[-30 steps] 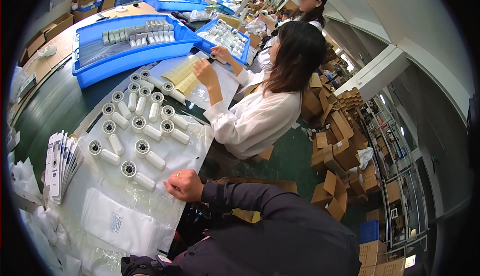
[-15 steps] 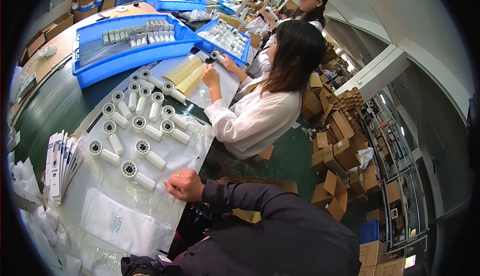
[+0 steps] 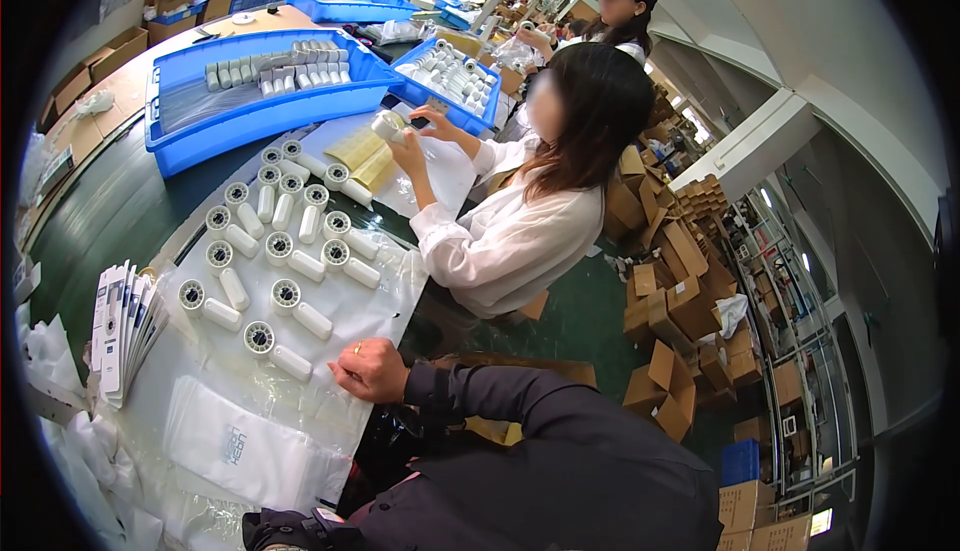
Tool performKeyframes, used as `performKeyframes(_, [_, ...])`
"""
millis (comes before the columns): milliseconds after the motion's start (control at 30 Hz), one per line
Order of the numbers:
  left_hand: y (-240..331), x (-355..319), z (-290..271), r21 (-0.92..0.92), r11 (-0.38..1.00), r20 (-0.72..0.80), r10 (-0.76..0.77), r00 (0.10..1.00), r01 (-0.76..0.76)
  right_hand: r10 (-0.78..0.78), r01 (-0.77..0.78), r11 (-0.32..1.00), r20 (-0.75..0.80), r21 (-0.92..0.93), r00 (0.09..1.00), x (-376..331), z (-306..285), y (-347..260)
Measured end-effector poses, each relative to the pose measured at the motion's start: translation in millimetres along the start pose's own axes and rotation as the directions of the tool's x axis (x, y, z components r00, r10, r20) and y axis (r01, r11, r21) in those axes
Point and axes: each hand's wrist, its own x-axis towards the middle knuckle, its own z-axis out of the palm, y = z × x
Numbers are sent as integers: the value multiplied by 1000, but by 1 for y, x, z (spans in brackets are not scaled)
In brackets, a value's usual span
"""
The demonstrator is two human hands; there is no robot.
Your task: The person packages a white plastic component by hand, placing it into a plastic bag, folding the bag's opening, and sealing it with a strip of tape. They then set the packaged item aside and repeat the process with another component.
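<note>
Green table [image 3: 95, 216]: of 2 hands [image 3: 370, 371], right curled, apparently empty; left, I cannot tell.

Bright light glares off the plastic sheet [image 3: 310, 411] within blackened fisheye edges.

Over a dozen white handheld rollers [image 3: 306, 265] lie in loose, slanting rows across the middle of the counter [image 3: 95, 206], their round heads showing dark spoked faces and most smooth, rounded handles angled toward its near end or right edge. Pale plastic bags [image 3: 200, 441] with blue print lie stacked flat nearer the near end.
</note>
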Motion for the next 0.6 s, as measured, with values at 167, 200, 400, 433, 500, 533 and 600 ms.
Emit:
performKeyframes(167, [0, 0, 1, -5, 1000, -2, 0, 1000, 0, 6, -6, 1000, -11, 2, 1000, -1, 0, -2])
performKeyframes(200, [0, 1, 1, -5, 1000, -2, 2, 1000, -2, 5, -5, 1000, -14, 6, 1000, -1, 0, -3])
performKeyframes(400, [0, 1, 2, -8, 1000, -2, 3, 1000, -3, 6, -6, 1000, 7, -8, 1000, -1, -1, 0])
performKeyframes(433, [0, 1, 2, -9, 1000, -1, 2, 1000, -2, 5, -5, 1000, 1, -9, 1000, -1, -1, -1])
performKeyframes(500, [-1, 1, 3, -11, 1000, -1, 3, 1000, -3, 3, -3, 1000, -5, -8, 1000, 0, -1, -1])
performKeyframes(533, [-1, 1, 3, -11, 1000, 0, 3, 1000, -3, 2, -2, 1000, -8, -7, 1000, 1, -1, -1])
performKeyframes(600, [-1, 2, 3, -13, 1000, 1, 3, 1000, -3, -1, 1, 1000, -13, -6, 1000, 2, -1, -2])
